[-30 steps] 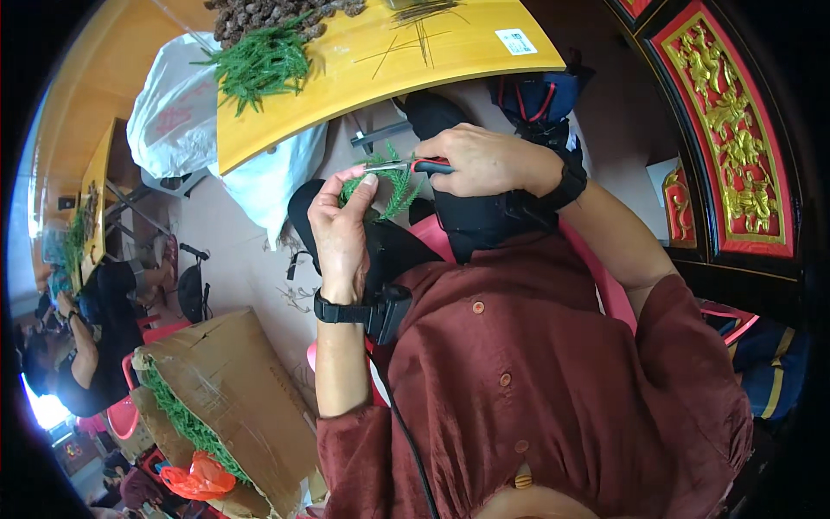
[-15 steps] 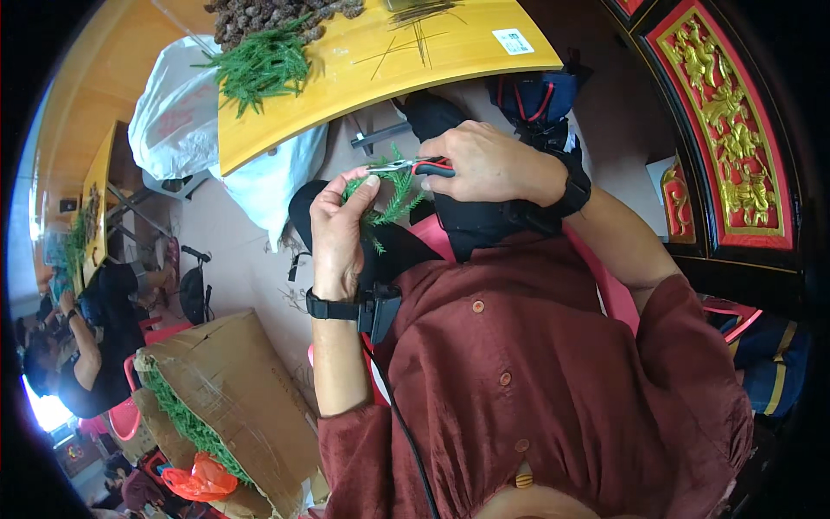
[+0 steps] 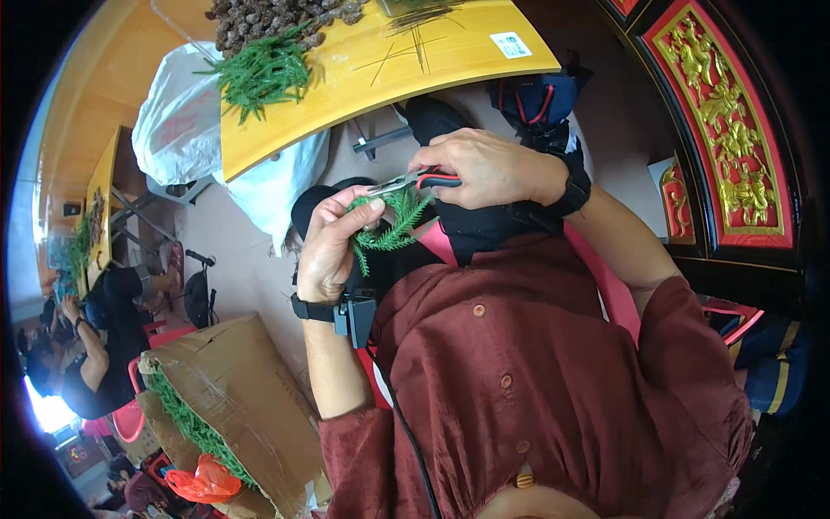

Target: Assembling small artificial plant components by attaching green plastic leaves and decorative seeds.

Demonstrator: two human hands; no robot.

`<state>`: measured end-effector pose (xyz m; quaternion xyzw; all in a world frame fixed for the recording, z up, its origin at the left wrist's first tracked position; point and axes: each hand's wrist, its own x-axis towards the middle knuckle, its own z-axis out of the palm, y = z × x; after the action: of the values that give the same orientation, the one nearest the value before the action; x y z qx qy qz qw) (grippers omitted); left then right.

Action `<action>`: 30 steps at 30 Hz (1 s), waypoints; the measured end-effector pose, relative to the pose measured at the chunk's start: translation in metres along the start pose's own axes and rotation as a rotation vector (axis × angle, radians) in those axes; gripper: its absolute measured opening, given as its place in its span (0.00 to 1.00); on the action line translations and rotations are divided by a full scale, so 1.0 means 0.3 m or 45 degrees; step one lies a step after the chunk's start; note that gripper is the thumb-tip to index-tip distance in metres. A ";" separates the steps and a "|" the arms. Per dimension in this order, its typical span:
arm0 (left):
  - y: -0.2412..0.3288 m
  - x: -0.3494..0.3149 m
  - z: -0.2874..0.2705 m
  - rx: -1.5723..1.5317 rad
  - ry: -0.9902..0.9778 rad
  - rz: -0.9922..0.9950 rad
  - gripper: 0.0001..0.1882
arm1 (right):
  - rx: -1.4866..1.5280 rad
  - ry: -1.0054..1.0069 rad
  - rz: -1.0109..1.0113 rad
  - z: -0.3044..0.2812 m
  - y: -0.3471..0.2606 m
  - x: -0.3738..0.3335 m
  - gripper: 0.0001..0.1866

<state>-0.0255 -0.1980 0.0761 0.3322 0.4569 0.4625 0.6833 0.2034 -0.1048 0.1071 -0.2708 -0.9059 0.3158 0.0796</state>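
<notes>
left hand [image 3: 333, 227] pinches a green sprig [image 3: 398, 237] over the lap [image 3: 488, 238], right hand [image 3: 480, 169] grips red-and-black pliers [image 3: 439, 180], their tips close to the left hand, yellow table [image 3: 346, 121] at far left, pinecones [image 3: 259, 28] on it, carton [image 3: 233, 381] at near left

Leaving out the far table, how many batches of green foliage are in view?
3: a sprig in the left hand, a pile on the yellow table, foliage inside the cardboard box; more may hide.
</notes>
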 end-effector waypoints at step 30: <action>0.121 0.035 0.146 0.656 0.424 0.606 0.22 | -0.170 0.167 0.159 -0.215 -0.031 0.066 0.13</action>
<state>0.0050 -0.1768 0.1206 0.5102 0.5730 0.5257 0.3675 0.2030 -0.0660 0.1632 -0.3515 -0.8991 0.2405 0.1008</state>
